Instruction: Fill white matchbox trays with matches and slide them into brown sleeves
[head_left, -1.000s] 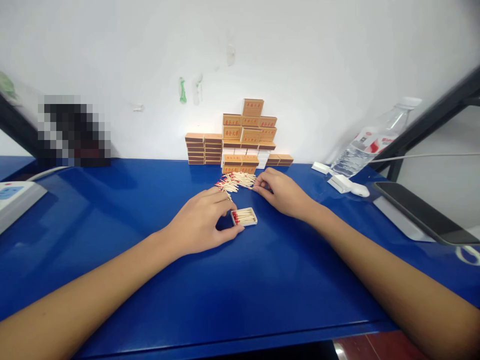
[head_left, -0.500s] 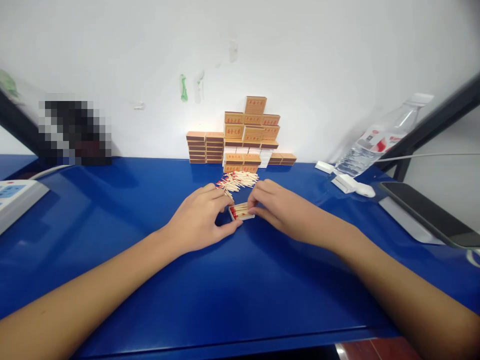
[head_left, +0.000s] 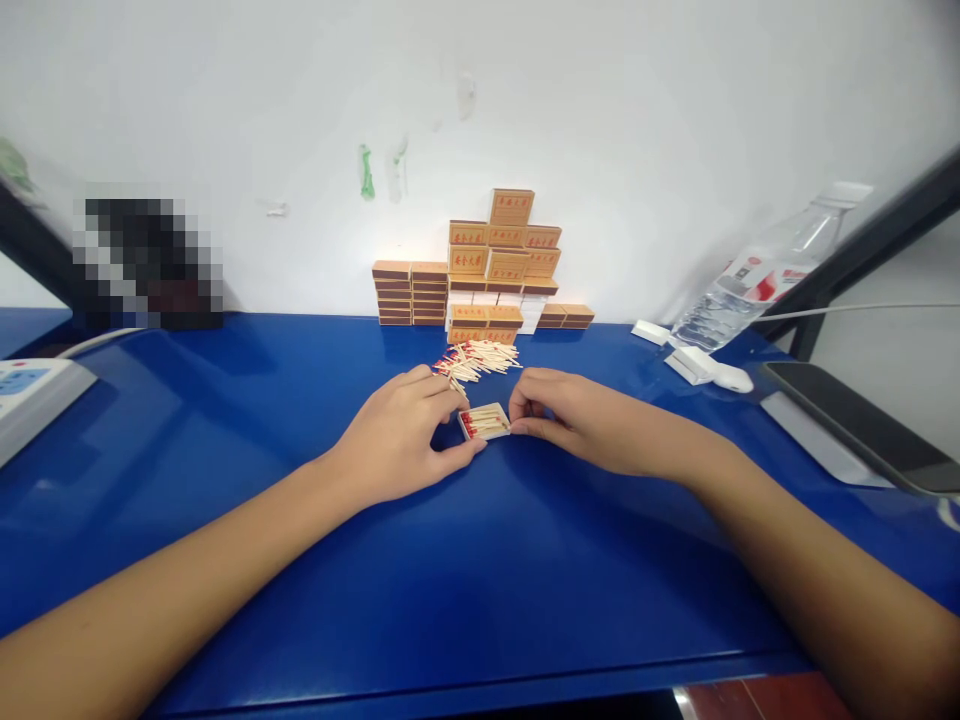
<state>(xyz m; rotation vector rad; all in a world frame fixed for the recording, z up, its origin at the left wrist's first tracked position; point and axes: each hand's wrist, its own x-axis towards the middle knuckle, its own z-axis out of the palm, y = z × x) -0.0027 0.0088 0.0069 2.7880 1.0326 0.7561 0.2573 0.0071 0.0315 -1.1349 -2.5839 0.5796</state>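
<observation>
A small matchbox tray (head_left: 493, 436) lies on the blue table, holding matches (head_left: 484, 420) with their red heads toward the left. My left hand (head_left: 405, 435) grips the tray's left end between thumb and fingers. At the tray's right end is my right hand (head_left: 559, 415), its fingers curled and the thumb tip close against the edge; whether anything is pinched there I cannot make out. Just behind the tray spreads a loose pile of matches (head_left: 484, 358), red heads mostly to the left, partly beside my left fingers.
Stacked matchboxes (head_left: 468, 262) stand against the wall behind the pile. To the right are a tilted water bottle (head_left: 739, 285), small white objects (head_left: 694, 365) and a phone (head_left: 862, 425). A white device (head_left: 37, 400) sits at the left edge of the table (head_left: 450, 600).
My right hand has drawn back slightly to the right from over the tray, so more of the matches inside shows. My left hand stays on the tray.
</observation>
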